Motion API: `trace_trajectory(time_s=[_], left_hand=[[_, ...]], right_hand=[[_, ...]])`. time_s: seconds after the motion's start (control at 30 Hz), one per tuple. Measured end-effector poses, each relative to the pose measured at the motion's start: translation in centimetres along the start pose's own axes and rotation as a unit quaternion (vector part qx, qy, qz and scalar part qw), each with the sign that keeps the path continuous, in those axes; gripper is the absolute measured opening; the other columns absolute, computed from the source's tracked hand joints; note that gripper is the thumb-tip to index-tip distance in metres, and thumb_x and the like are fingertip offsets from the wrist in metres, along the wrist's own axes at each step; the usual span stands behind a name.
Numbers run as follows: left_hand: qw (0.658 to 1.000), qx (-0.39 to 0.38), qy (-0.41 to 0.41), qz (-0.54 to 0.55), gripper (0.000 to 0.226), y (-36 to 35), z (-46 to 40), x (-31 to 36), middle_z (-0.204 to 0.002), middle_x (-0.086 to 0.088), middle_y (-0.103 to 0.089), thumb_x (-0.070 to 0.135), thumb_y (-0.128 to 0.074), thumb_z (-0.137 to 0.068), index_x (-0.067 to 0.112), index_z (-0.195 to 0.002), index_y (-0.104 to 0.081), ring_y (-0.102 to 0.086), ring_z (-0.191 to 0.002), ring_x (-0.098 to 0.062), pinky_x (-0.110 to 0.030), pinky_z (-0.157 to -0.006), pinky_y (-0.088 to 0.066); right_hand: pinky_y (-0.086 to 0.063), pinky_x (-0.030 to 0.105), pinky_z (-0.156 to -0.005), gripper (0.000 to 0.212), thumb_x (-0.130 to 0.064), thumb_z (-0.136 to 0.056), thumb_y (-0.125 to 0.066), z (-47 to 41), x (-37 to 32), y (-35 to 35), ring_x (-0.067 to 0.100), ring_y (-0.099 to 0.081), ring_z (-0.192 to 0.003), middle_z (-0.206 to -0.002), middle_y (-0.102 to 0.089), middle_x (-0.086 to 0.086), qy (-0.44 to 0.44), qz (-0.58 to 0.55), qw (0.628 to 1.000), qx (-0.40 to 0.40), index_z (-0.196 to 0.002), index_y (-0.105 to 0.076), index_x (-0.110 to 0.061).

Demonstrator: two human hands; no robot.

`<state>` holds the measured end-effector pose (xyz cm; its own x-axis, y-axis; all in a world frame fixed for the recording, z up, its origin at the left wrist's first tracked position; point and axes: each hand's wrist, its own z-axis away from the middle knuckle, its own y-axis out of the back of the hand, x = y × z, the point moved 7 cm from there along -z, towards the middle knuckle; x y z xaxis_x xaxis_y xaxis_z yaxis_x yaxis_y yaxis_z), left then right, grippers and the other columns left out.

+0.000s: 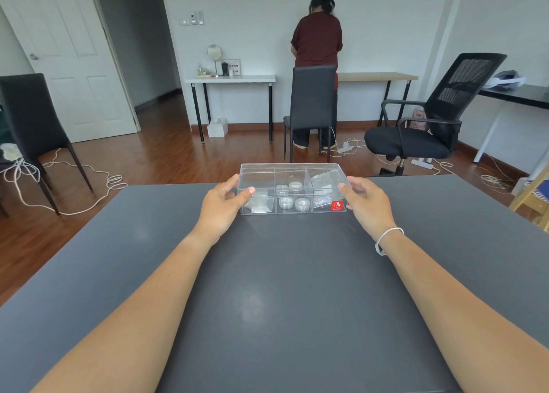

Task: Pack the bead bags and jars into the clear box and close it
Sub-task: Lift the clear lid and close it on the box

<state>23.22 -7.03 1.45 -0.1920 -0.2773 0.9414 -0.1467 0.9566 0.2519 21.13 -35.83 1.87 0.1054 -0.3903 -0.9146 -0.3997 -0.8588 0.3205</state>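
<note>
The left hand (221, 204) and right hand (364, 202) grip the ends of the clear box (292, 189) on the grey table (282, 288). Four small jars (292, 196) fill its middle compartments, bead bags (322, 181) the outer ones; the lid seems shut.

Bare table (282, 288) — box (292, 170) far-centre

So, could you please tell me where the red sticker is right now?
In the head view, the red sticker sits on the clear box's near right corner, just beside the right hand.
</note>
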Motion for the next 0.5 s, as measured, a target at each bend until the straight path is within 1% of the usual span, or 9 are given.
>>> trace_trajectory(time_s=[0.07,0.13,0.23,0.33,0.37,0.43,0.5], left_hand=[[1.000,0.001,-0.006,-0.005,0.056,-0.03,0.07,0.10,-0.121,0.013,-0.051,0.031,-0.066,-0.080,0.018,-0.131,-0.047,-0.046,-0.109,-0.003,-0.018,-0.090,-0.033],[1.000,0.003,-0.009,-0.008,0.054,0.00,0.10,0.14,-0.116,0.015,-0.050,0.031,-0.066,-0.080,0.018,-0.129,-0.048,-0.047,-0.106,-0.003,-0.017,-0.087,-0.033],[1.000,0.004,-0.007,-0.015,0.055,0.17,0.09,0.01,-0.117,0.015,-0.049,0.032,-0.066,-0.080,0.017,-0.129,-0.049,-0.047,-0.108,-0.003,-0.017,-0.089,-0.034],[1.000,0.006,-0.007,-0.023,0.053,0.38,0.12,-0.04,-0.118,0.015,-0.050,0.032,-0.066,-0.080,0.018,-0.128,-0.050,-0.050,-0.102,0.002,-0.008,-0.083,-0.035],[1.000,0.007,-0.004,-0.023,0.054,0.48,0.08,-0.15,-0.121,0.014,-0.051,0.032,-0.066,-0.080,0.018,-0.129,-0.049,-0.050,-0.103,0.000,-0.010,-0.084,-0.035],[1.000,0.006,0.007,-0.019,0.056,0.65,-0.01,-0.48,-0.131,0.006,-0.052,0.033,-0.066,-0.080,0.017,-0.131,-0.047,-0.049,-0.114,-0.007,-0.019,-0.095,-0.036],[1.000,0.004,0.014,-0.018,0.058,0.75,-0.03,-0.67,-0.135,0.001,-0.052,0.034,-0.065,-0.080,0.017,-0.132,-0.046,-0.049,-0.119,-0.012,-0.028,-0.103,-0.037]], right_hand=[[-0.052,0.029,-0.079,0.034,-0.034,-0.086,-0.056,0.02,0.04,-0.05,0.011,-0.053,-0.098,-0.126,-0.058,0.002,-0.001,0.000,1.000,-0.002,-0.118,-0.055,-0.023],[-0.051,0.028,-0.078,0.034,-0.034,-0.086,-0.056,0.06,0.00,-0.13,0.011,-0.054,-0.097,-0.125,-0.058,0.002,-0.001,-0.005,1.000,-0.007,-0.118,-0.055,-0.023],[-0.050,0.025,-0.076,0.034,-0.032,-0.085,-0.058,0.18,-0.14,-0.23,0.012,-0.056,-0.096,-0.124,-0.059,0.002,0.002,-0.010,1.000,-0.013,-0.118,-0.056,-0.024],[-0.050,0.030,-0.082,0.035,-0.031,-0.085,-0.058,0.37,-0.27,-0.33,0.013,-0.055,-0.097,-0.126,-0.058,0.002,0.010,0.000,1.000,-0.023,-0.119,-0.055,-0.023],[-0.050,0.031,-0.084,0.035,-0.031,-0.085,-0.058,0.42,-0.33,-0.41,0.014,-0.056,-0.098,-0.126,-0.058,0.002,0.013,0.001,1.000,-0.027,-0.119,-0.055,-0.023],[-0.050,0.032,-0.085,0.035,-0.029,-0.085,-0.059,0.48,-0.46,-0.59,0.014,-0.055,-0.098,-0.126,-0.058,0.003,0.015,0.002,0.999,-0.035,-0.120,-0.054,-0.023],[-0.049,0.029,-0.082,0.035,-0.028,-0.085,-0.059,0.52,-0.60,-0.70,0.012,-0.055,-0.096,-0.126,-0.058,0.002,0.021,0.004,0.999,-0.038,-0.119,-0.055,-0.023]])
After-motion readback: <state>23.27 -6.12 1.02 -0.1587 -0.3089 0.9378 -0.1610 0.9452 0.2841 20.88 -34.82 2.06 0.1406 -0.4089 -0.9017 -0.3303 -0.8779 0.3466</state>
